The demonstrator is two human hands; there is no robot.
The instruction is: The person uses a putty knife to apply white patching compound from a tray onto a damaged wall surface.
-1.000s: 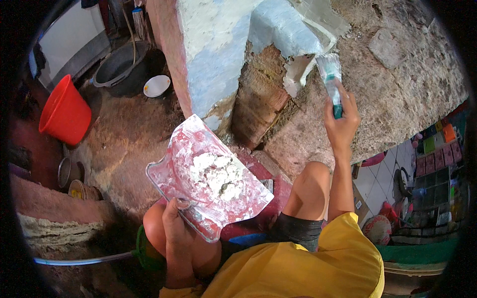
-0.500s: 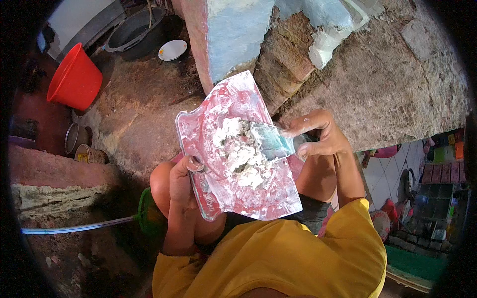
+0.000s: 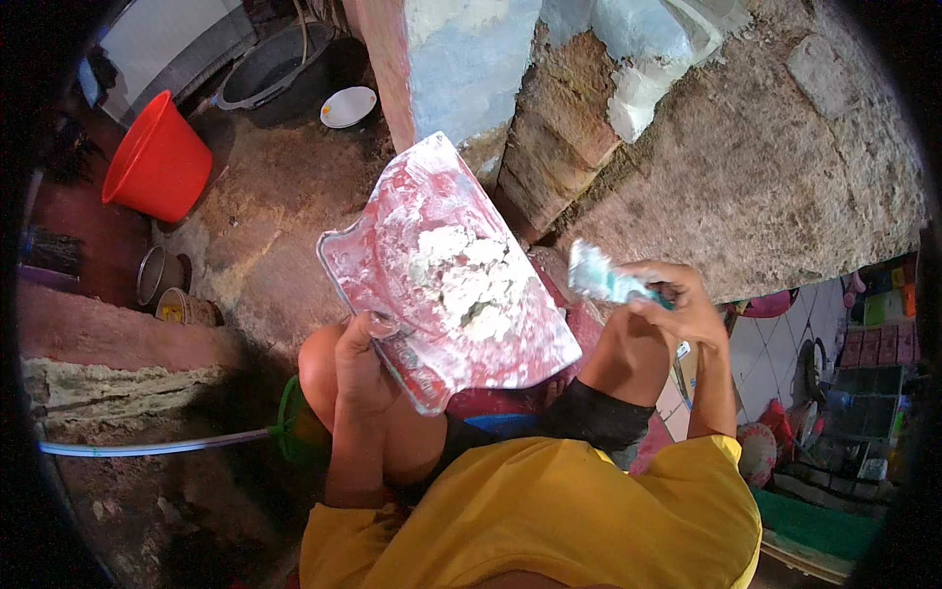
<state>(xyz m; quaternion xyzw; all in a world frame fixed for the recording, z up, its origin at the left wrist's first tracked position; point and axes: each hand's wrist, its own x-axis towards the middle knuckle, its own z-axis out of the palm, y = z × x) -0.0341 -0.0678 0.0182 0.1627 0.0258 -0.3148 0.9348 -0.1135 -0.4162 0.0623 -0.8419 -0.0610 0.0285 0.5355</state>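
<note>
Since half a second ago, the putty knife (image 3: 597,274) has come off the paste-smeared red panel (image 3: 540,358) and swung out past its right edge, near the right knee (image 3: 628,348); its whitish blade is blurred. The right hand (image 3: 695,309) has its fingers clamped on the handle. The left hand (image 3: 361,368) grips the panel's left edge, thumb on top, its other fingers hidden. Lumpy white paste (image 3: 471,280) lies mid-panel, and a red bucket (image 3: 162,162) stands at far left.

free: narrow gap between scraper (image 3: 599,275) and red board (image 3: 392,226) | blocking: right knee (image 3: 620,361) near scraper; wall (image 3: 461,79) beyond red board
</note>
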